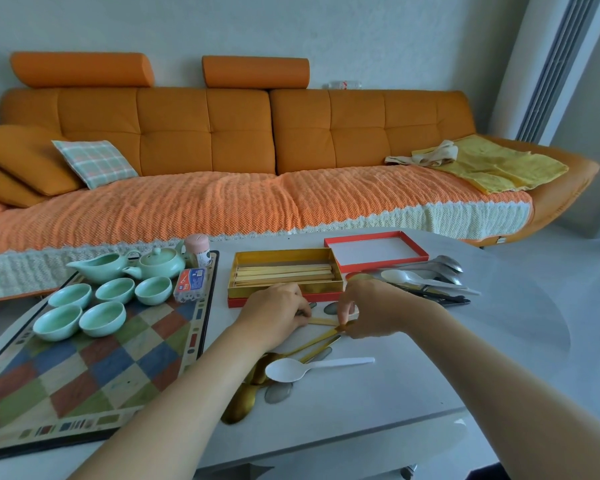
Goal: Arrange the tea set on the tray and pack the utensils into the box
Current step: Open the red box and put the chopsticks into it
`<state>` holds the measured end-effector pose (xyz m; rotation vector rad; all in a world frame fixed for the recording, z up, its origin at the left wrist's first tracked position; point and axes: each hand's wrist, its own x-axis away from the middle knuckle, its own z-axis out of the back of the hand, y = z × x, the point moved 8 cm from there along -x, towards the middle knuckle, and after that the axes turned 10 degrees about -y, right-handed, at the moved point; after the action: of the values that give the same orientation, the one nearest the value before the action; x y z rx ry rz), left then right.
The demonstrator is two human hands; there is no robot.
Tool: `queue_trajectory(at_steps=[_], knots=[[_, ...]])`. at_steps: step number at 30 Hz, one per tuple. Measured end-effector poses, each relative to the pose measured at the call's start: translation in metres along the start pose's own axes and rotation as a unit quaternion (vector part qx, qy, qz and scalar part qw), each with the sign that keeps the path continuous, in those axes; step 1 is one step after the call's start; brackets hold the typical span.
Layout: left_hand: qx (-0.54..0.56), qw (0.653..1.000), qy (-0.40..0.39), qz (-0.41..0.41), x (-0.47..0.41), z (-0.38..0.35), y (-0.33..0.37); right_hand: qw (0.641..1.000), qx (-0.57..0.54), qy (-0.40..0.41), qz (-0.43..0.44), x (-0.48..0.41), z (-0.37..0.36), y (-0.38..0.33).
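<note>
On the checkered tray at the left stand a pale green teapot, a pitcher and several green cups. The gold-lined box with a red base holds several wooden chopsticks. Just in front of it, my left hand and my right hand both pinch a pale wooden chopstick lying flat on the table. Gold spoons run from under my right hand toward my left forearm. A white plastic spoon lies below them.
The red box lid lies upside down behind the box. Silver and white spoons are heaped at the right. A pink jar and a small packet sit on the tray. An orange sofa stands beyond the table.
</note>
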<state>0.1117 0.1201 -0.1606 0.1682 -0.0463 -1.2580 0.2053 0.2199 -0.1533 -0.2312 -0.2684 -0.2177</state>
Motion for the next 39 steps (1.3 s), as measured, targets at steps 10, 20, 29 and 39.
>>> queue_trajectory(at_steps=[10, 20, 29, 39], knots=[[-0.007, 0.999, -0.032, 0.013, -0.006, -0.005, -0.002, 0.998, -0.005, -0.060, -0.014, -0.002, -0.010, 0.003], [0.076, 0.996, 0.045, 0.017, -0.004, 0.012, -0.009, 0.992, 0.005, 0.127, -0.008, -0.005, 0.024, 0.000], [0.167, 0.972, 0.164, 0.006, 0.000, 0.069, -0.043, 0.977, -0.056, 0.205, 0.018, -0.013, 0.061, -0.008], [0.045, 0.990, 0.123, 0.049, -0.004, 0.037, -0.093, 0.973, 0.000, 0.226, -0.044, -0.075, 0.053, -0.002]])
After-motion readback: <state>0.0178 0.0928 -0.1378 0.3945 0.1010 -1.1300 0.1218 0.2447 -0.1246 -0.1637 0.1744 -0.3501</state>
